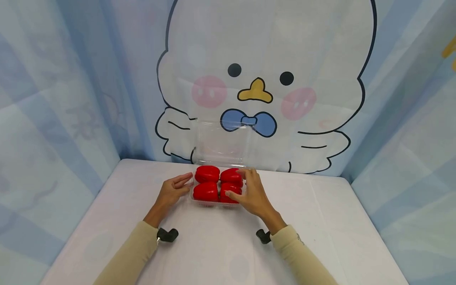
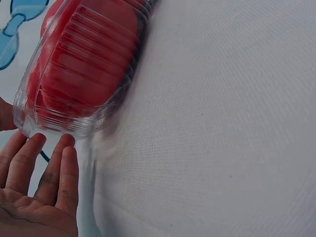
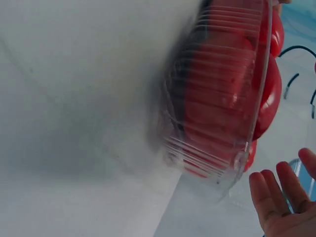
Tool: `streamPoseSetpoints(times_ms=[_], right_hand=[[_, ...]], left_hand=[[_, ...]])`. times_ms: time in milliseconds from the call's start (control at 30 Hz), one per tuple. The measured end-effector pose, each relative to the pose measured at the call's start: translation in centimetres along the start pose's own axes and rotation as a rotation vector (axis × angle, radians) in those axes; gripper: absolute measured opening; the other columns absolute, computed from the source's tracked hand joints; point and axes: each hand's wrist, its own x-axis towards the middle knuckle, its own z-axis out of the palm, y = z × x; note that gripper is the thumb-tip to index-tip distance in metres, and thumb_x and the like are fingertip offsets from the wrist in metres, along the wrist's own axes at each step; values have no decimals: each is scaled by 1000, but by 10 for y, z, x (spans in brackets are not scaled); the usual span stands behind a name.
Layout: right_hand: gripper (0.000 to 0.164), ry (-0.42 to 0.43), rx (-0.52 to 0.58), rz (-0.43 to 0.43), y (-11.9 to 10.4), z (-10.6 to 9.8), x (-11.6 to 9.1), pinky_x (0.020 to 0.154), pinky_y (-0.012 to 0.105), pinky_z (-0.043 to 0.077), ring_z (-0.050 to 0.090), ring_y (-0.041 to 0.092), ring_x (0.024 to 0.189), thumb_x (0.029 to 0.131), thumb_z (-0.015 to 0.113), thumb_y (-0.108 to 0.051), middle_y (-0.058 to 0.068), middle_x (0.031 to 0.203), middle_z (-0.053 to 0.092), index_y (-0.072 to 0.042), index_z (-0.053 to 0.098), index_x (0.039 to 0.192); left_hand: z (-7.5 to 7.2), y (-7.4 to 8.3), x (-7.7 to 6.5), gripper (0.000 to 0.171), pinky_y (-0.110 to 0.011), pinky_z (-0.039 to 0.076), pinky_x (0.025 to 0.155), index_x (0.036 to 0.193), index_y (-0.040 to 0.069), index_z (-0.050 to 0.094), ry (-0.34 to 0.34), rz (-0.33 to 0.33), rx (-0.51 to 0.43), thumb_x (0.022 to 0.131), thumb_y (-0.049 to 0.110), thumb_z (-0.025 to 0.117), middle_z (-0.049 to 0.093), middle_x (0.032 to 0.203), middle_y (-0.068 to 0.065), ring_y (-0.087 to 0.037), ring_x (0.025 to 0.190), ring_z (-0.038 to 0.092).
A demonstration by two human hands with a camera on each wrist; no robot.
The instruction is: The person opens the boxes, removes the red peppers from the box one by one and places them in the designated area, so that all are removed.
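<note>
A clear plastic clamshell box (image 1: 204,203) sits near the back edge of the table, its transparent lid (image 1: 222,144) raised behind it. Inside lie several glossy red pieces (image 1: 206,192) that look like bell peppers. My left hand (image 1: 173,191) is at the box's left side, its fingers extended along the wall; the left wrist view shows the fingertips (image 2: 68,140) at the box's end. Over the right part of the box is my right hand (image 1: 253,194), thumb above the front right pepper and fingers by the back right one. In the right wrist view those fingers look loosely extended, not wrapped round a pepper.
A white cloth covers the table (image 1: 199,245). Behind the box hangs a curtain (image 1: 320,47) printed with a cartoon bird, and pale blue curtains (image 1: 64,118) close off both sides. Black camera mounts (image 1: 167,235) stick out from the wrists.
</note>
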Motion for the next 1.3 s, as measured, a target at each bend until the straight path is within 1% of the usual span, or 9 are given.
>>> streamPoseSetpoints(times_ms=[100,267,367,500,767,967,1133,1300], right_hand=[[79,-20,-29,17,1,9,-3,103,47,61,51,24,131,84,90,-40,7,135,54,-14,51,147],[73,-35,-111,30,-1,19,-4,102,46,62,52,26,128,84,89,-43,7,130,54,-13,55,142],[72,-43,-158,34,-5,21,-3,101,46,62,52,27,126,84,89,-46,8,128,55,-12,58,139],[71,-62,-193,49,-11,22,-2,97,46,63,54,28,123,83,89,-48,10,127,56,-10,59,136],[70,-103,-269,70,-18,25,3,91,43,63,55,27,120,82,89,-51,10,128,59,-13,61,134],[64,-87,-284,65,-21,28,7,89,44,62,55,26,115,80,92,-45,8,122,59,-13,65,129],[61,-58,-236,87,-26,25,8,92,48,63,57,26,116,76,94,-37,8,122,61,-13,68,126],[58,-21,-206,96,-30,21,5,93,50,62,57,26,117,76,91,-35,8,122,62,-13,70,126]], left_hand=[[0,1,-1,57,-35,50,112,156,10,54,2,-5,0,102,2,66,54,161,-10,-31,142,61],[-1,3,-2,57,-34,50,112,157,10,53,5,-14,7,102,2,66,54,161,-10,-31,141,61],[-1,4,-3,57,-34,50,111,157,10,53,4,-16,9,102,2,65,54,161,-10,-31,141,61],[-1,4,-4,56,-33,50,111,157,10,53,4,-16,9,102,2,65,54,161,-10,-31,142,61],[-1,4,-4,56,-34,51,111,157,11,53,9,-15,15,103,4,66,54,161,-9,-31,143,60],[-2,4,-3,56,-34,51,111,157,11,53,16,-20,18,103,4,66,54,161,-9,-31,142,60],[-2,5,-4,56,-37,50,113,157,12,53,12,-25,22,102,5,67,54,161,-9,-31,142,61],[-2,6,-4,56,-40,47,117,157,13,54,13,-25,25,102,5,66,54,161,-8,-30,142,61]])
